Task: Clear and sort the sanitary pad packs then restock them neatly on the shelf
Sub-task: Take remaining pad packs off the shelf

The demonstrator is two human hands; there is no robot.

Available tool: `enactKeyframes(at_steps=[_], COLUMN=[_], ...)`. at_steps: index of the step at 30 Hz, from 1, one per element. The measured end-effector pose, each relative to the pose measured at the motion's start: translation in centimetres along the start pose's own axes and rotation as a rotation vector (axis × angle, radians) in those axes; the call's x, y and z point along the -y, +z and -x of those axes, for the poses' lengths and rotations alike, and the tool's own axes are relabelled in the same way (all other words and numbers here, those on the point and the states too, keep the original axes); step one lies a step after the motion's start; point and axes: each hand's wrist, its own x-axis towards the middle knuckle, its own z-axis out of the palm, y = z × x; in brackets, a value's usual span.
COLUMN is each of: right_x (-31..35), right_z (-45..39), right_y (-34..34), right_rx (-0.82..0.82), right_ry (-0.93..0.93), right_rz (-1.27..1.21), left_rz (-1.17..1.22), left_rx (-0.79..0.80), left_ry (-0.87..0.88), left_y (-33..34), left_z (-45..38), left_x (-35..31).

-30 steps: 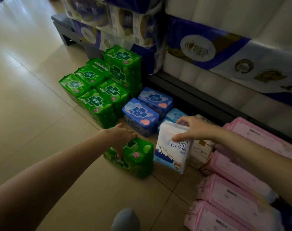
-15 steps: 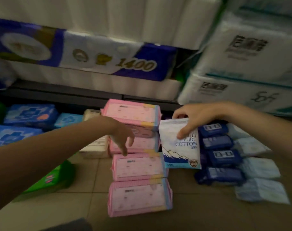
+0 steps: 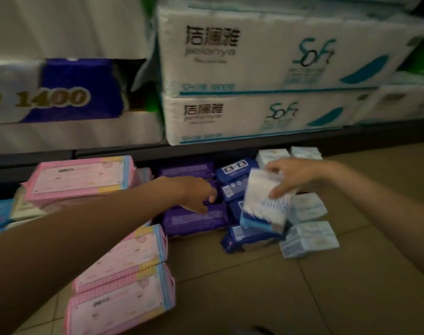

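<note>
My right hand grips a white-and-blue cotton pad pack by its top, holding it tilted above the dark blue packs on the floor. My left hand reaches out with fingers apart over the purple packs, holding nothing. Pink packs lie in a row at the lower left, with another pink stack against the shelf base. Pale blue packs sit to the right of the dark blue ones.
Big white tissue bales and a blue-and-white bale marked 1400 fill the bottom shelf above the dark shelf base. Light blue and cream packs show at the far left. Tiled floor stretches at the lower right.
The view has swung right, away from the green and blue packs. My right hand carried the cotton pack rightward over the dark blue packs; my left hand left the green pack and reached to the purple ones.
</note>
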Motion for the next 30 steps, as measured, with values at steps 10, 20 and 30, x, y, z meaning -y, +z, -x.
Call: enactKeyframes(at_steps=[10,20,30], right_x=[-12.7,-19.9,-19.5], right_z=[-0.2,-0.3,-3.6], right_y=[0.0,7.2,8.8], right_rx=[-0.748,-0.371,-0.396], right_ry=[0.361,0.299,0.317], right_rz=[0.173,0.280,-0.094], left_rz=[-0.092,-0.234,-0.186], left_rx=[-0.126,0.093,0.030], left_ry=[0.089,0.127,0.116], left_y=[-4.1,-2.1,-1.3], left_z=[-10.7,-17.2,-16.5], left_x=[-8.1,-15.1,-13.2])
